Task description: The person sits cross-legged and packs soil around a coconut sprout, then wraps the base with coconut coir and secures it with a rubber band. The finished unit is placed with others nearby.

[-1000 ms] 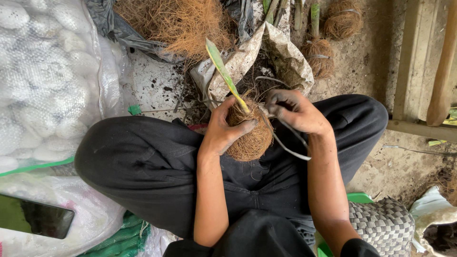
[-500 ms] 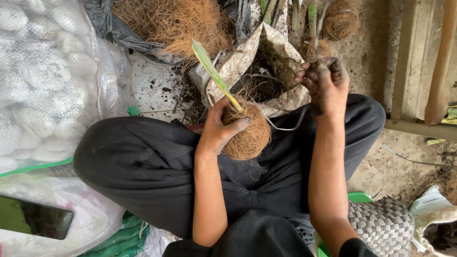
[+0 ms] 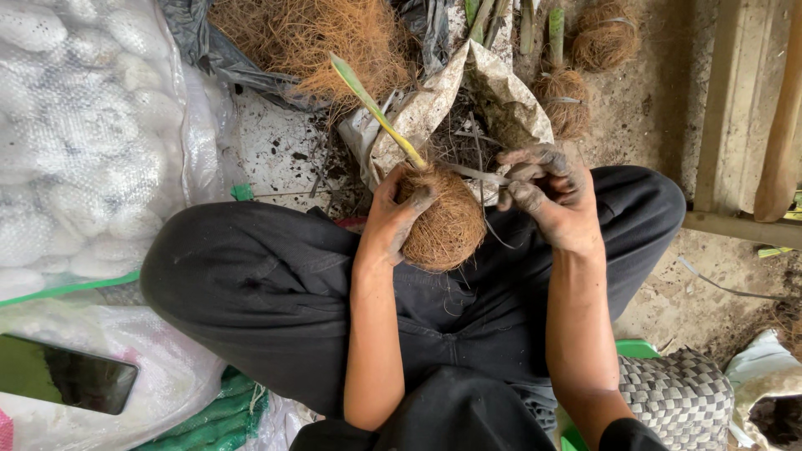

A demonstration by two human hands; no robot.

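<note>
left hand (image 3: 393, 221) grip closed round coir ball (image 3: 447, 230) w/ green shoot (image 3: 372, 104); right hand (image 3: 551, 200) grip pinching thin strip (image 3: 476, 173).

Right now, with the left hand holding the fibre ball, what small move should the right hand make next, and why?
Probably loop the pale strip around the coconut-fibre ball. The left hand grips the ball, the green shoot stands out of it, and the right hand pinches the strip pulled taut beside the top.

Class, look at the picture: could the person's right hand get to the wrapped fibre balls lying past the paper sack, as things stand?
Probably yes. The right hand hovers just short of the fibre balls, with only the low paper sack between, though it pinches a strip.
</note>
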